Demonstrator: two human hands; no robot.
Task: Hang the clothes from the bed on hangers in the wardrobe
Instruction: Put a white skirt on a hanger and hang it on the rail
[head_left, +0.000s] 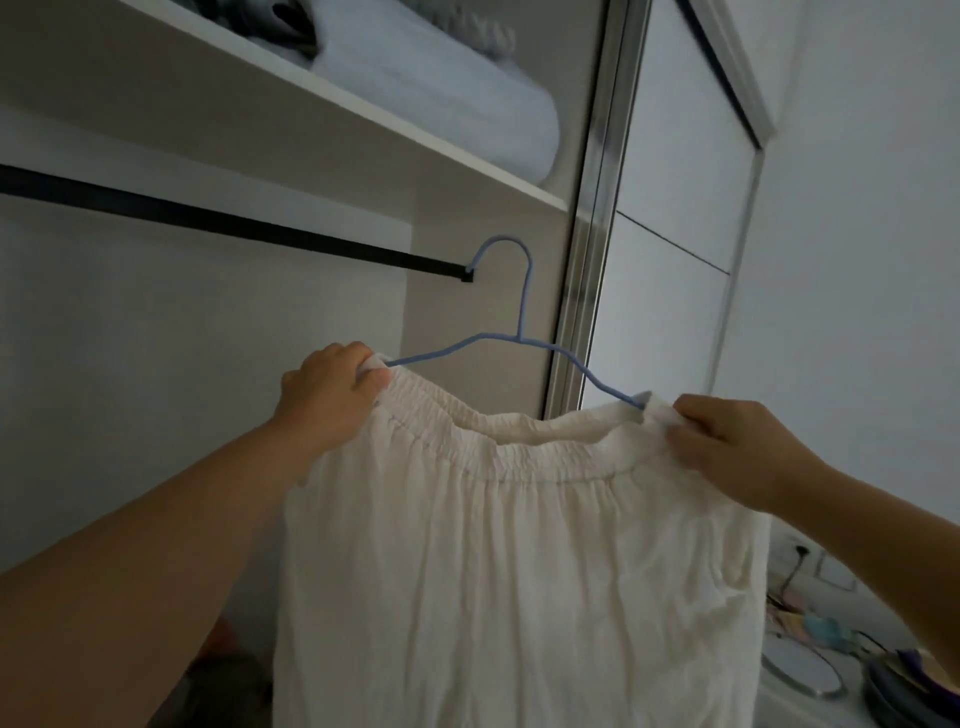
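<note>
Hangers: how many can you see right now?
1: a blue hanger inside the white garment, both hands gripping its ends, its hook at the rail end. Others may be out of view.

The white garment (519, 571) runs off the bottom edge, covering both hanger (524, 322) tips, and the shelf's folded bedding (441, 88) is blurred.

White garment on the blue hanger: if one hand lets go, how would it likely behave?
The white garment looks thin and creased, so probably floppy and light. Its elastic waistband sags between the left hand and right hand, so it may slide off the thin blue hanger.
</note>
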